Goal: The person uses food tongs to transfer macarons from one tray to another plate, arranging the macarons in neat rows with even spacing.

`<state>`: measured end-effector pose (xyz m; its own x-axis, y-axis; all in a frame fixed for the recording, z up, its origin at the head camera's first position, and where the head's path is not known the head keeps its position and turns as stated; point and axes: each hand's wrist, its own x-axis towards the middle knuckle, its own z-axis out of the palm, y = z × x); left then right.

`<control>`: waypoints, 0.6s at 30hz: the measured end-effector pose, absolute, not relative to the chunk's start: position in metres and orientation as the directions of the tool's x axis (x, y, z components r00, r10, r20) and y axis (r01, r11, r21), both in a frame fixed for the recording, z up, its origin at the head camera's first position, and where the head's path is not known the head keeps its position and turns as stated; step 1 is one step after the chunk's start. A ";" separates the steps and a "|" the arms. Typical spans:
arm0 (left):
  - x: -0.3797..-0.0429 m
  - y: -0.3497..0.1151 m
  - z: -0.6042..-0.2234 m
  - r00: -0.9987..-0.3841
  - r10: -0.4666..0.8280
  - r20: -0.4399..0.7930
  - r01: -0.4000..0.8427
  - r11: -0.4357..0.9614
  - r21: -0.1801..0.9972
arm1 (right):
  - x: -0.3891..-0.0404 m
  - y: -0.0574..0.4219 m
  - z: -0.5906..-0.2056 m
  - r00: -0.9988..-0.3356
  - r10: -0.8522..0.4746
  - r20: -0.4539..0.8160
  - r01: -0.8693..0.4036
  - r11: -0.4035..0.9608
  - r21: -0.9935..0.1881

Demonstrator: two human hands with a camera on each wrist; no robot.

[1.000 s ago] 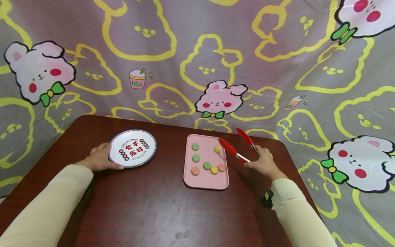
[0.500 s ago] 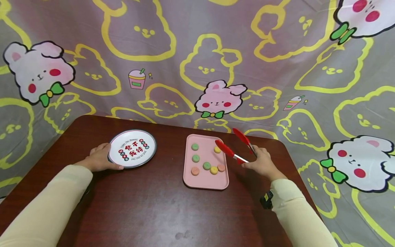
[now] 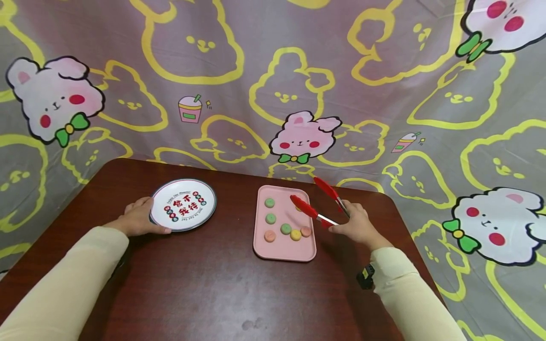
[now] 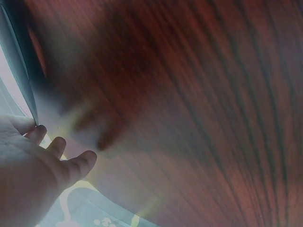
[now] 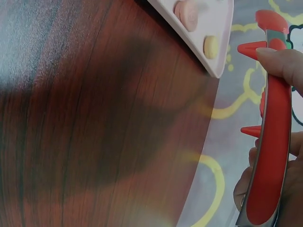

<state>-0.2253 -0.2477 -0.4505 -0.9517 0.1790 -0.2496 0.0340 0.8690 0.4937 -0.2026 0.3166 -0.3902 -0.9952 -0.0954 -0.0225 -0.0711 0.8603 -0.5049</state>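
My left hand (image 3: 138,219) grips the left rim of a white plate (image 3: 205,202) with red printed characters and a dark edge. In the left wrist view its fingertips (image 4: 85,161) curl close to the plate's rim, above the wooden table. My right hand (image 3: 356,225) holds metal tongs with red tips (image 3: 304,206), their two arms spread apart with nothing between them. One tip hangs over the pink tray (image 3: 283,251) and partly covers a yellow round piece (image 3: 298,206). Several small green, yellow and pink macaron-like rounds, such as a green one (image 3: 270,218), lie on the tray.
Both the plate and the tray rest on a dark brown wooden table (image 3: 213,284). Behind and beside it hangs a grey curtain (image 3: 239,99) with yellow outlines and rabbit faces. Bare tabletop lies between plate and tray.
The right hand has moved left with the tongs, bringing one red tip over the tray's upper right. Left hand and plate have stayed in place.
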 end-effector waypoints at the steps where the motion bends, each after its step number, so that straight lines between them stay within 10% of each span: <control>1: -0.225 -0.248 -0.451 -0.952 0.180 -0.249 0.035 0.869 0.494 | -0.202 0.315 -0.390 -0.995 -0.096 -0.012 -0.077 0.860 -0.504; 18: -0.225 -0.247 -0.450 -0.951 0.185 -0.248 0.038 0.865 0.501 | -0.200 0.301 -0.391 -0.987 -0.157 -0.017 -0.127 0.851 -0.510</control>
